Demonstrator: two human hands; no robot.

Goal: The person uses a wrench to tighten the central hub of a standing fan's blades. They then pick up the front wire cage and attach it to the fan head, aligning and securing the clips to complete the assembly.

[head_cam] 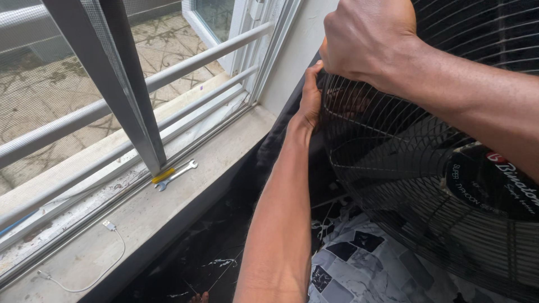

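A large black fan with a wire grille (426, 140) fills the right side of the head view. My left hand (310, 98) grips the left rim of the grille, fingers curled around the edge. At the top of the rim, my right hand (365, 36) is closed on the grille in a fist. The fan's black hub (494, 182) and dark blades show behind the wires. Both forearms cross the frame.
A stone window sill (185, 191) runs along the left, with a spanner (177, 174) and a white cable (104, 252) lying on it. Window bars (191, 62) and a mesh frame (120, 78) stand above. Patterned floor tiles (359, 264) lie below.
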